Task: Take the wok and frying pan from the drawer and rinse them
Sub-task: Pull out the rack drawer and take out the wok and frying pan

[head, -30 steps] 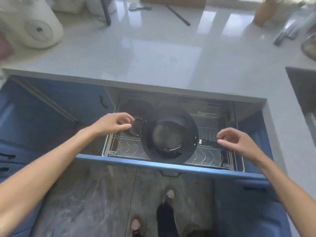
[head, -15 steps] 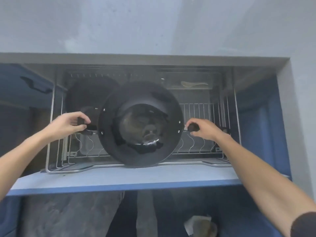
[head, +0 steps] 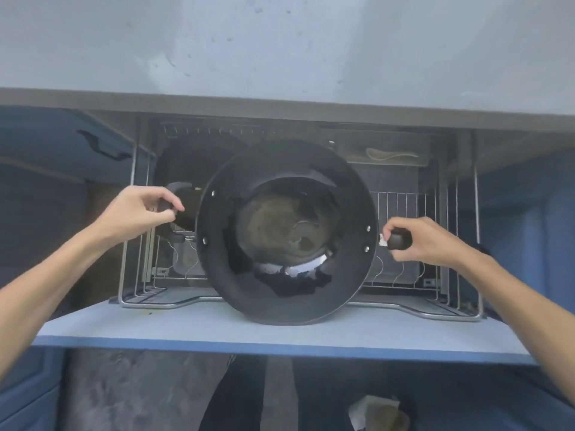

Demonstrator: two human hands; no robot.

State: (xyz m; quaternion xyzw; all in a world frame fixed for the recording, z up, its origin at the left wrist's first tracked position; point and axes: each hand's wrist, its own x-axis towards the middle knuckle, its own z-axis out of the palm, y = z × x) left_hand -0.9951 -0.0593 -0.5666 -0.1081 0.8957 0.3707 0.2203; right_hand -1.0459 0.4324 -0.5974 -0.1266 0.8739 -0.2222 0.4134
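Observation:
A large black wok (head: 286, 231) is tilted up in the open drawer (head: 280, 331), its lower rim near the blue drawer front. My left hand (head: 137, 213) grips the wok's short loop handle (head: 174, 197) on the left. My right hand (head: 423, 237) grips the wok's long dark handle (head: 399, 241) on the right. Behind the wok at the back left stands a second dark pan (head: 193, 160), the frying pan, mostly hidden.
The drawer holds a chrome wire rack (head: 404, 275) with upright dividers. A pale spoon-shaped item (head: 389, 155) lies at the drawer's back right. The grey worktop edge (head: 280, 104) overhangs the drawer. Blue cabinet fronts (head: 529, 213) flank both sides. My feet stand on the floor below.
Both hands went from hovering over the drawer to gripping the wok's two handles. The wok has lifted and tilted toward me, and my view has dropped closer to the drawer.

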